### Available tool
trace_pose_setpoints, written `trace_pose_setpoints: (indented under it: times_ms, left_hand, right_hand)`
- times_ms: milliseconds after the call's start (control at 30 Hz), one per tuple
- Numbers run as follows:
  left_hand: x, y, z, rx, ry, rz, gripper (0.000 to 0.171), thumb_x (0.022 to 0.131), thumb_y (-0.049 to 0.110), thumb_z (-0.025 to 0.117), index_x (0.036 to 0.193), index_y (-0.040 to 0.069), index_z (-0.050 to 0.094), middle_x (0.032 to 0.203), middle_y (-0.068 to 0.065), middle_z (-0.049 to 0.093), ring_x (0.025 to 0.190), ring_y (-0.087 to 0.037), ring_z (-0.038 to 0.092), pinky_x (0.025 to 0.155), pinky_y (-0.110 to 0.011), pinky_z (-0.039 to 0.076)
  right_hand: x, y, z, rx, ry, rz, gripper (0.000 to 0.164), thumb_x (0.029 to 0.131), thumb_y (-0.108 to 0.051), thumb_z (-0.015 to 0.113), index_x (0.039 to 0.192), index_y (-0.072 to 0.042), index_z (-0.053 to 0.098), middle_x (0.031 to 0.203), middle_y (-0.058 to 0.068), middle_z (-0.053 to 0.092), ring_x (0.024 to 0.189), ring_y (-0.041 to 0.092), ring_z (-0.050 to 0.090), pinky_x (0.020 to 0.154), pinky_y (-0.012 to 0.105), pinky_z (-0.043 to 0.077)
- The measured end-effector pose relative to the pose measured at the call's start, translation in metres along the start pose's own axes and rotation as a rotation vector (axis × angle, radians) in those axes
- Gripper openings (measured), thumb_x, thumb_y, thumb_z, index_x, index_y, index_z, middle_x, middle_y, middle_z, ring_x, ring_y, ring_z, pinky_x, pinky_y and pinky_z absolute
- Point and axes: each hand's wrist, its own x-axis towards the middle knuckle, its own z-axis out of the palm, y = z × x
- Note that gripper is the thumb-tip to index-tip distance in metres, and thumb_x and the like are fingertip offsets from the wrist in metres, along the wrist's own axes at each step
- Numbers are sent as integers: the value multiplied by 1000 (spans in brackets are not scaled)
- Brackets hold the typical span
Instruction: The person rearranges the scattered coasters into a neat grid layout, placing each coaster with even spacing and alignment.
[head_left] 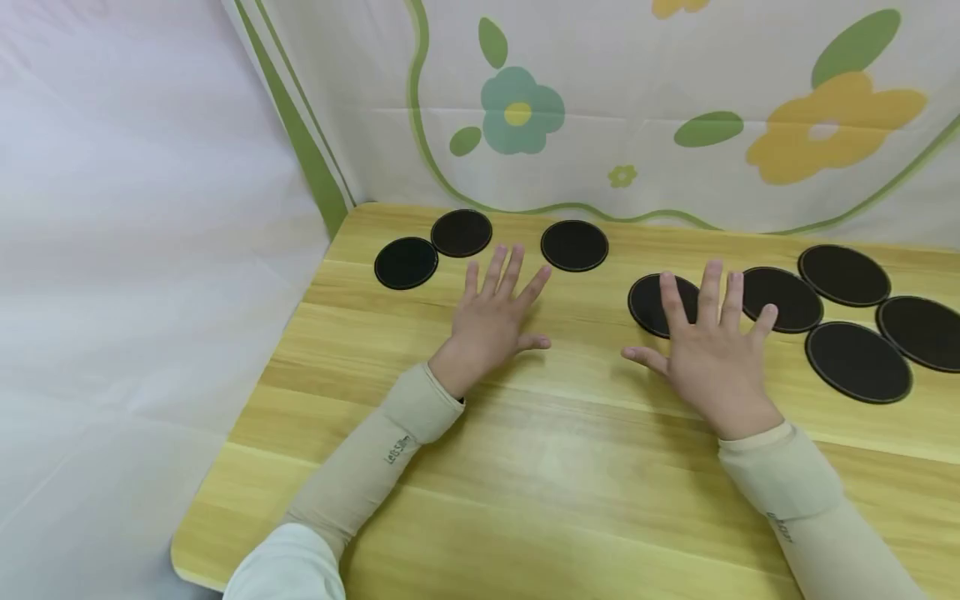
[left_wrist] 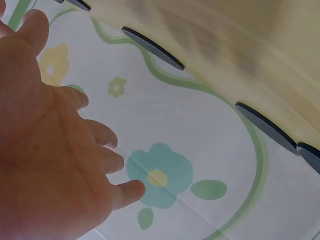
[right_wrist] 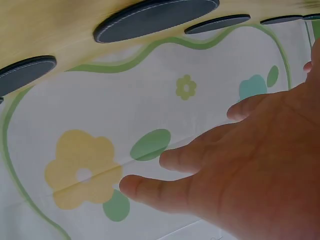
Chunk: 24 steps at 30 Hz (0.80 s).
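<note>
Both hands hover palm down above a wooden table with fingers spread, holding nothing. In the head view the left hand (head_left: 489,327) is nearest to a round black coaster (head_left: 574,246) and, to its left, two more coasters lie edge to edge, one black coaster (head_left: 462,232) behind the other (head_left: 406,263). My right hand (head_left: 714,358) reaches over a coaster (head_left: 647,305) that its fingers partly cover, with another coaster (head_left: 783,300) just beyond its little finger. The wrist views show each palm and the coasters' stitched edges, with a gap between palm and table.
The wooden table (head_left: 525,483) has a rounded left edge. Further right lie more black coasters, one at the back (head_left: 844,275), one in front (head_left: 858,362) and one at the frame's edge (head_left: 922,333). A white curtain (head_left: 600,108) with printed flowers hangs behind the table.
</note>
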Motion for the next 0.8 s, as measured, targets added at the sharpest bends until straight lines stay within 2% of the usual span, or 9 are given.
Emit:
trace_pose_setpoints:
  times_ms: [233,367,467,533,633,800]
  left_hand:
    - [-6,-12,-1,-66,24,-9,102,91,77,42,162,28,-12,161,-16,-28,149,-34,-23,117,-60,-7]
    - [-6,-27,4,-57,79,2,102,90,76,46,164,26,-4,163,-18,-21,151,-37,-15,118,-61,-3]
    - [-6,-42,7,-74,92,0,101,90,75,48,164,27,-1,164,-18,-20,150,-35,-16,118,-60,-3]
    - [-6,-53,8,-92,104,9,100,91,74,50,165,27,1,164,-18,-18,151,-34,-15,118,-60,-2]
    - [-3,-73,11,-130,135,36,95,93,69,51,165,26,6,166,-19,-9,152,-34,-8,119,-61,5]
    - [5,-109,16,-244,139,61,84,100,56,55,165,23,14,166,-21,5,153,-35,3,118,-61,11]
  right_hand:
    - [10,-17,-3,13,-10,-39,104,89,-69,62,163,-13,15,161,33,-10,146,55,-4,102,82,-5]
    - [17,-26,-3,28,93,-112,104,88,-68,64,161,-7,21,160,37,6,145,56,12,103,83,3]
    - [24,-32,-4,59,192,-180,102,88,-65,65,158,-2,26,156,38,20,141,56,24,101,83,14]
    - [29,-36,-4,86,221,-213,100,89,-61,68,157,1,28,154,38,26,138,56,30,100,82,21]
    - [39,-42,-5,145,171,-219,95,92,-56,68,157,0,28,153,38,29,134,56,36,101,77,26]
    - [56,-52,-11,263,-31,-198,83,101,-51,59,158,0,27,151,37,33,131,56,41,101,70,35]
